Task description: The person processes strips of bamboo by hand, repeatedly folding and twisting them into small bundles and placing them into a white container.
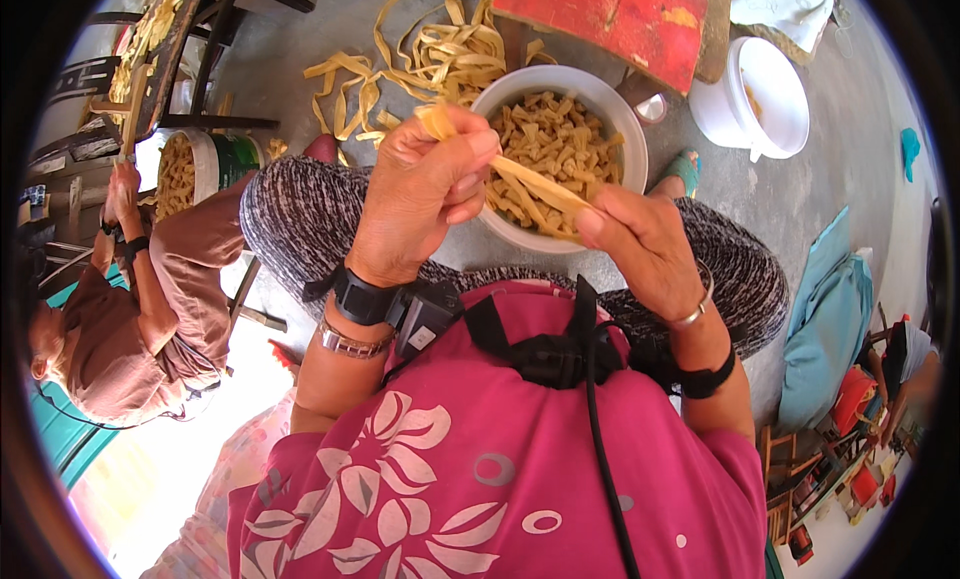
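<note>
Stretched between my two hands is a pale yellow flat strip [541, 184], perhaps of plant fibre or bean curd. My left hand [427, 185] pinches one end between thumb and fingers, and a folded piece sticks up above the knuckles. The other end is in my right hand [641, 245], gripped by thumb and forefinger. Below and beyond the hands stands a round white basin [636, 147], partly hidden by them. It holds many short knotted yellow pieces [559, 125].
Long loose strips [457, 50] lie on the floor beside a red wooden stool [600, 16]. A white bucket [750, 102] stands at the right. At left, a co-worker [135, 331] sits by a tub of similar pieces [178, 174] and a strip-covered bench [154, 46]. A blue bag [829, 339] lies right.
</note>
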Action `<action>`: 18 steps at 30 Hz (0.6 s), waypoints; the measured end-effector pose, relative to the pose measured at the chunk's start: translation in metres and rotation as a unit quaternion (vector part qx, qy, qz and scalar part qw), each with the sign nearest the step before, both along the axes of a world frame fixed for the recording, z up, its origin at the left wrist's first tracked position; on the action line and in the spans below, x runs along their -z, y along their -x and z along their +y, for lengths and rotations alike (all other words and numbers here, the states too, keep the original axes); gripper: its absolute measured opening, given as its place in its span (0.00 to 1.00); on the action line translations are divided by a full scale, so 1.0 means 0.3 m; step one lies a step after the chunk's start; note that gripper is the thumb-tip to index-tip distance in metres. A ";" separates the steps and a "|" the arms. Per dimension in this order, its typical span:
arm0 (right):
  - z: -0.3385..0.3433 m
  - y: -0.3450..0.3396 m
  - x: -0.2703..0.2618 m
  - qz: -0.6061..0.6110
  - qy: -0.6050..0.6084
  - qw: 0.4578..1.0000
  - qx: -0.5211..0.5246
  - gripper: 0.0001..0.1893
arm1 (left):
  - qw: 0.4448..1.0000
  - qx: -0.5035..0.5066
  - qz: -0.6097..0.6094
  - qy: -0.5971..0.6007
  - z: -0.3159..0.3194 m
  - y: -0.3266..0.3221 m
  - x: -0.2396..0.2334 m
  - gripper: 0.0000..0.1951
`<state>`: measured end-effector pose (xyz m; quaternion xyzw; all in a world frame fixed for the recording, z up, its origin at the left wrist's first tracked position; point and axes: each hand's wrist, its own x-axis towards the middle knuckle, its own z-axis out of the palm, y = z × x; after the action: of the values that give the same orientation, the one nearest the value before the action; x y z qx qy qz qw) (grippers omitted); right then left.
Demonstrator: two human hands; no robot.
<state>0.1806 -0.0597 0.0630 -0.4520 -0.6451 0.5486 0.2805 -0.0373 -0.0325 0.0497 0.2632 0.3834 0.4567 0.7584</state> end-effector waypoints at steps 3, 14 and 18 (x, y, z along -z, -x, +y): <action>0.048 -0.040 -0.030 -0.025 -0.048 0.999 0.006 0.14 | 1.000 -0.011 0.009 -0.018 0.040 -0.026 -0.023 0.01; 0.370 -0.170 -0.115 -0.128 -0.214 0.953 0.171 0.14 | 0.975 0.035 0.107 -0.190 0.411 -0.205 -0.136 0.05; 0.458 -0.177 -0.035 -0.188 -0.224 0.938 0.186 0.14 | 0.923 -0.008 0.271 -0.273 0.495 -0.245 -0.072 0.07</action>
<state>0.2339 0.0777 0.0735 -0.5845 -0.6963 0.2331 0.3452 0.0364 0.1160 0.0713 0.5705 0.4372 0.4609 0.5205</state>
